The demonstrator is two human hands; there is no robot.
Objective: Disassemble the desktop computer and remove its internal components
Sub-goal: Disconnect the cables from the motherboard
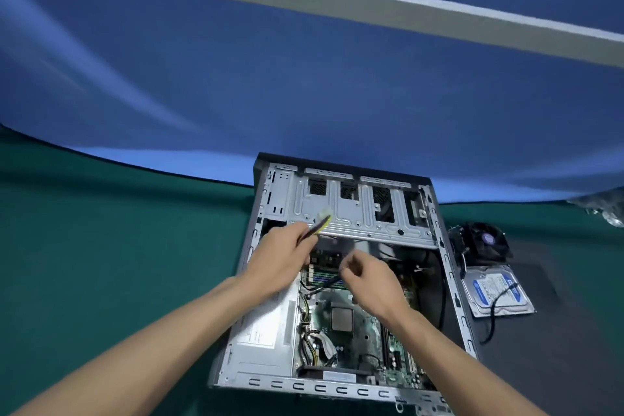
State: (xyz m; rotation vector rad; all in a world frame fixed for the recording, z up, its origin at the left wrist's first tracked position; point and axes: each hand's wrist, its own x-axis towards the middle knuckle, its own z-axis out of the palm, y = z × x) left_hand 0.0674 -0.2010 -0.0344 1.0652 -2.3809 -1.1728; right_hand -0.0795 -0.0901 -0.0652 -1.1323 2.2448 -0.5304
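Nearest us, the open computer case [341, 280] lies on its side on the green table [101, 263], power supply [263, 338] at left, motherboard [354, 331] with bare CPU [341, 318] at centre. We judge the board stiff but fragile, so hold it by the edges; cables are soft and light, best taken at the plug, not the wires.

Our left hand [282, 258] pinches a black-and-yellow cable [315, 230], its white connector [326, 214] lifted over the drive cage [358, 209]. Our right hand [371, 280] is curled over the board, apparently gripping a dark cable [326, 284]; the grip is blurred. The hands are near each other, not touching.

Right of the case, already out: hard drive [496, 290], and behind it the cooler fan [486, 241]. Farther back, a blue backdrop [304, 94].
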